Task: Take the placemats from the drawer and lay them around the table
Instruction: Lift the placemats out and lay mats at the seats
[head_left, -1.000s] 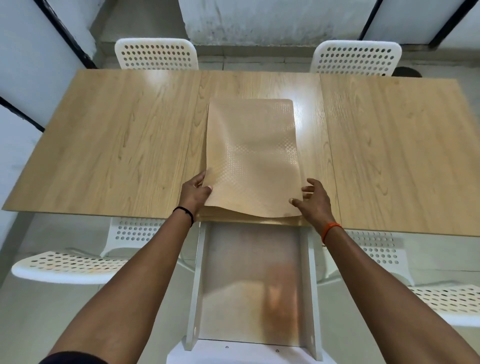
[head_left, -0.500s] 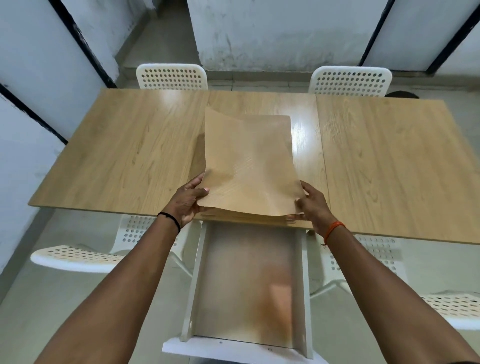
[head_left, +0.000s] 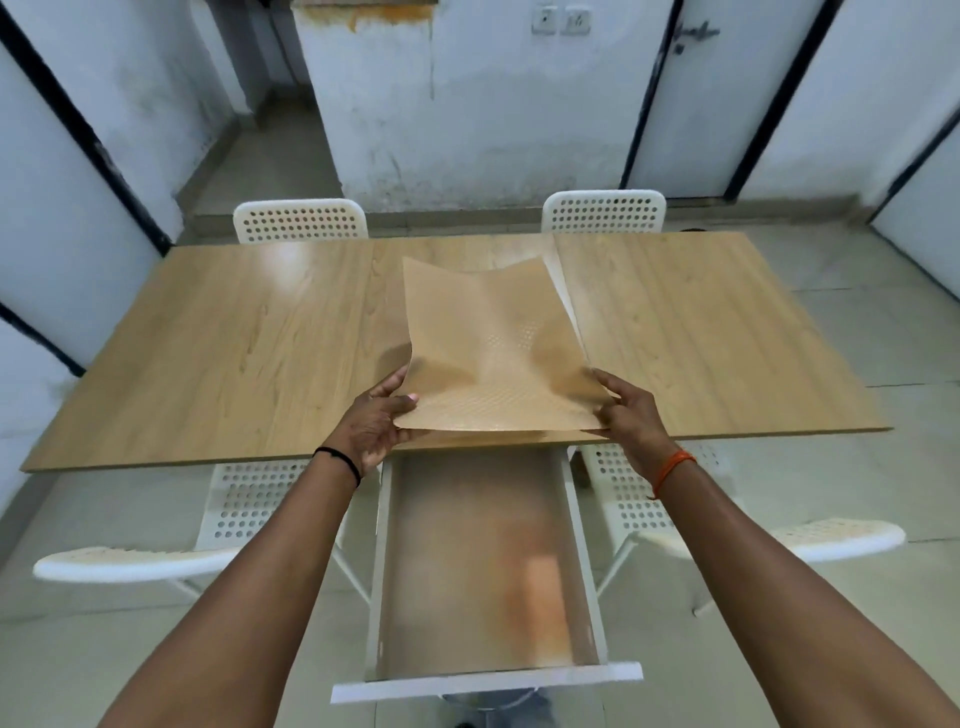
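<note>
A tan, textured placemat (head_left: 491, 348) is lifted off the wooden table (head_left: 234, 343), sagging in the middle with its far corners raised. My left hand (head_left: 376, 423) grips its near left corner and my right hand (head_left: 631, 410) grips its near right corner. More tan placemats (head_left: 488, 439) lie stacked under it at the table's near edge. Below the table, the white drawer (head_left: 582, 561) is pulled out towards me, with a brownish bottom that looks blurred.
Two white perforated chairs (head_left: 298, 221) (head_left: 605, 210) stand at the table's far side. Two more (head_left: 130, 561) (head_left: 831, 538) flank the drawer on the near side. White walls with black frames surround the room; a tiled floor runs around the table.
The top placemat has risen off the table and buckled, with both hands lifting its near corners. The camera has tilted up, showing more of the far wall.
</note>
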